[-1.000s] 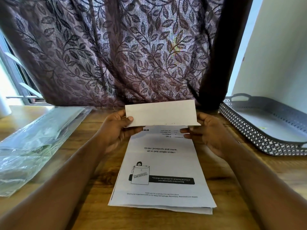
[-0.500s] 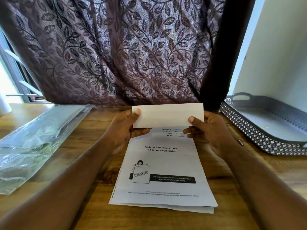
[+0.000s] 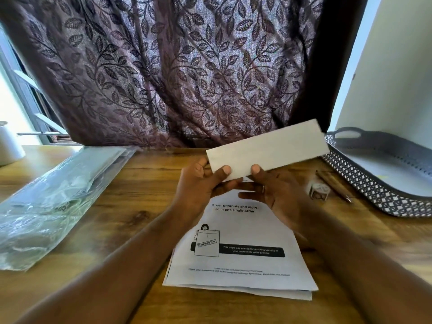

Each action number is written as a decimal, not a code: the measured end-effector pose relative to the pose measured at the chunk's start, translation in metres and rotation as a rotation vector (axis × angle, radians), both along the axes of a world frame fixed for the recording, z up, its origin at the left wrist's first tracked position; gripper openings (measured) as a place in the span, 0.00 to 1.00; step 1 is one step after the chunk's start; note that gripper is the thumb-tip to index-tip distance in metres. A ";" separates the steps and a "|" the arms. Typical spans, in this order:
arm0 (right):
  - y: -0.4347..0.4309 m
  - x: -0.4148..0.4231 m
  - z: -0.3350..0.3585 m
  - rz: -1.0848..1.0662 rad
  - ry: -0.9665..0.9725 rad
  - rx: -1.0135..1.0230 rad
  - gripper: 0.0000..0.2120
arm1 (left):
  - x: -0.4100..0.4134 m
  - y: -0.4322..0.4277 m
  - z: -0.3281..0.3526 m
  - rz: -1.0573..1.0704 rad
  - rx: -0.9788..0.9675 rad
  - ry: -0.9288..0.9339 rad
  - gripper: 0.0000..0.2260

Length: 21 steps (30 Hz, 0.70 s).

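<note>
I see both hands raised above the middle of a wooden worktop (image 3: 131, 206), sharing one white folded paper (image 3: 268, 150). The paper is a long narrow strip held clear of the surface. It slants, with its right end higher and reaching towards the curtain (image 3: 175, 73) and the tray (image 3: 397, 190). My left hand (image 3: 198, 185) grips the paper's lower left end, thumb on the side facing me and fingers curled behind it. My right hand (image 3: 273, 190) pinches the lower edge just beside the left thumb, with its thumb on the front and its other fingers stretched out underneath. Directly below the hands, a stack of printed sheets (image 3: 240, 265) lies flat on the worktop. The top page shows a cartoon figure and a black banner. To the left lies a crumpled clear plastic bag (image 3: 51, 197), with a white cup (image 3: 9, 146) at the far left edge. To the right, a grey tray with a lattice rim sits against the wall, and a pen (image 3: 334, 185) and a small white object (image 3: 319, 191) that I cannot identify lie between it and the sheets.
</note>
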State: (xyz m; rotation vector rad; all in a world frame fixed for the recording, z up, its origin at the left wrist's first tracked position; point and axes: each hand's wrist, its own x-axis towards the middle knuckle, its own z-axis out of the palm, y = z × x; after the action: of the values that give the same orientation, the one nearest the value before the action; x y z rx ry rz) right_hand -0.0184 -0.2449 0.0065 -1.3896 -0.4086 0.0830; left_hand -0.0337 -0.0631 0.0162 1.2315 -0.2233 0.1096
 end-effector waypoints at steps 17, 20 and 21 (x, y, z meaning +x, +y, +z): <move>-0.015 0.010 0.008 -0.228 0.153 0.207 0.17 | 0.009 0.010 0.000 0.003 0.020 0.026 0.14; -0.026 0.014 0.010 -0.258 0.131 0.207 0.16 | 0.012 0.015 0.001 0.028 0.033 0.021 0.14; -0.030 0.015 0.011 -0.264 0.125 0.216 0.17 | 0.012 0.017 0.001 0.030 0.039 0.019 0.14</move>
State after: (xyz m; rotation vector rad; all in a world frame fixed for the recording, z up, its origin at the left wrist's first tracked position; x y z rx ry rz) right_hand -0.0037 -0.2749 0.0176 -1.2065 -0.1232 -0.0884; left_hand -0.0220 -0.0463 0.0170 1.2742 -0.1917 0.1198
